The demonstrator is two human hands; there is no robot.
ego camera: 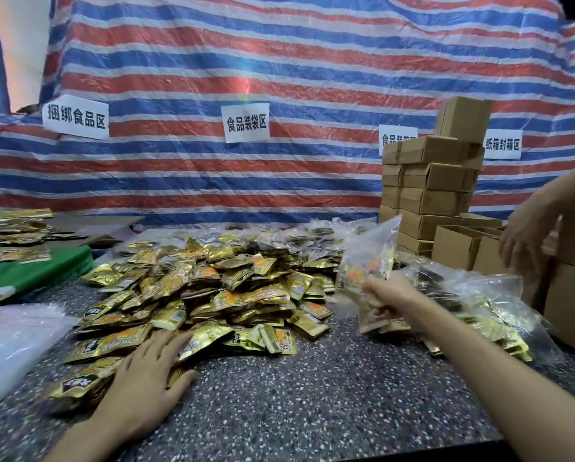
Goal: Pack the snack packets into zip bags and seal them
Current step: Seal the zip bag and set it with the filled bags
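Striped tarpaulin [296, 78] closes off the back of the room, and a dark speckled counter [313, 405] runs beneath it, bare along the lower middle of the frame. Gold snack packets [212, 288] lie heaped across the centre, within easy reach of both hands. At lower left the left hand [146, 371] rests flat on the near edge of the heap, fingers [176, 341] straight and spread, released rather than gripping, probably to rake a few packets loose. Right of centre the right hand [389, 301] is lifted off the counter, its fingers clenched round the lower part of a clear zip bag [369, 251]. The bag stands upright, mouth uppermost, with several packets inside, a pose that keeps the contents from spilling. Whether the zip is closed I cannot tell. Filled bags [486, 308] pile up to the right of it, just beside cardboard boxes [436, 195] stacked along the right edge, where another person's hand [526, 245] reaches. Flat empty bags [16, 338] wait at the far left. Open room lies only in the bare strip nearest the camera; heap, boxes and filled bags hem in the rest
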